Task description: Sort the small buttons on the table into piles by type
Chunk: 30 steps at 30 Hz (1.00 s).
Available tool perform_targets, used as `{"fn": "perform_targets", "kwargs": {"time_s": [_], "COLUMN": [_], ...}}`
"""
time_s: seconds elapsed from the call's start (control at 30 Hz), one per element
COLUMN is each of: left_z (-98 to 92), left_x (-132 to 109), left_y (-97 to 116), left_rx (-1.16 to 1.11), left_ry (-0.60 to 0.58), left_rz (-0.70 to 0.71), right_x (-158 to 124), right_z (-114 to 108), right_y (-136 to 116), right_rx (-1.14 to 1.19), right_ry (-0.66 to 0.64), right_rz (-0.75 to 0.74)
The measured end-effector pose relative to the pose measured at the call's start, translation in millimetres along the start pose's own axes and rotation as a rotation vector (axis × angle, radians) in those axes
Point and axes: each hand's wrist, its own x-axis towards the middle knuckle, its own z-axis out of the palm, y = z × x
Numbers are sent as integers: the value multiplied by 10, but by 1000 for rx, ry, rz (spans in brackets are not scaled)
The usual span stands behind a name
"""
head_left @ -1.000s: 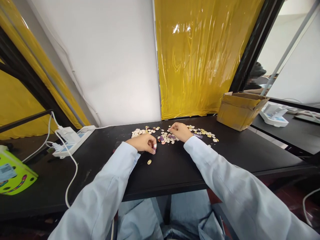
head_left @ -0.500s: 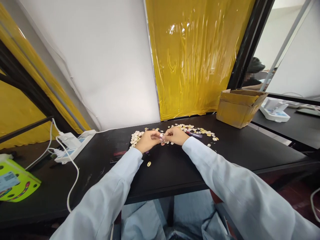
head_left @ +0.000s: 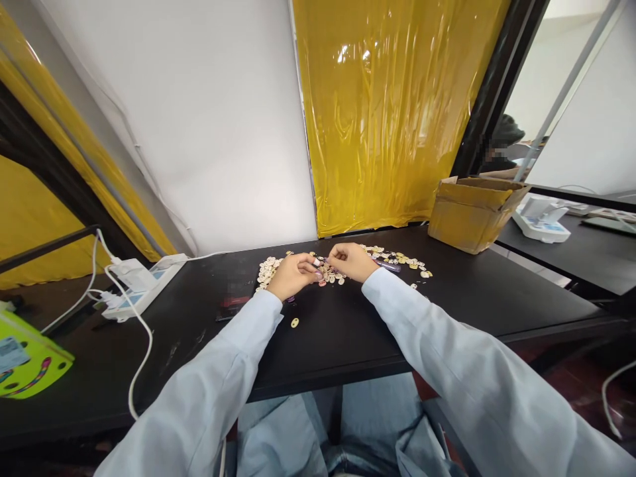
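Note:
My left hand (head_left: 292, 275) is held over the middle of the black table (head_left: 338, 331), thumb and fingers pinched at a small whitish piece (head_left: 317, 262). Close on its right, my right hand (head_left: 352, 261) has its fingertips pressed together; whatever is between them is too small to make out. A narrow gap separates the two hands. Flat pale pieces with holes, like buttons (head_left: 269, 270), lie in a pile by the left hand. More button-like pieces (head_left: 332, 278) lie beneath and between the hands. One yellowish button (head_left: 295, 322) rests alone nearer the front edge.
A purple pen-like tube (head_left: 388, 266) lies beside scattered buttons (head_left: 407, 260) on the right. Farther right stands an open cardboard box (head_left: 472, 218). On the left are a white power strip (head_left: 144, 291) with cables and a green container (head_left: 34, 358). A person (head_left: 504, 142) is visible behind.
My hands have drawn apart from where their fingertips met. The right hand has moved slightly up and away, uncovering buttons between them.

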Motion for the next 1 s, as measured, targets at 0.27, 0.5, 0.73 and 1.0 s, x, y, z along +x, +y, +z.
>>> {"fn": "perform_targets", "kwargs": {"time_s": [0.27,0.5,0.73,1.0], "left_z": [-35,-14,153,153], "left_x": [31,-6,60,73], "left_y": [-109,-27,-95,-120], "left_rx": [172,479,531,555], "left_ry": [98,19,-134,-138], "left_rz": [108,254,468,402], "right_x": [47,57,71,83], "right_z": [-221,-124,-40,-142], "right_y": [209,262,344,322], "right_rx": [-254,-194,-302,-232], "right_ry": [-35,-29,-191,-7], "right_rz": [281,28,-131,135]}}
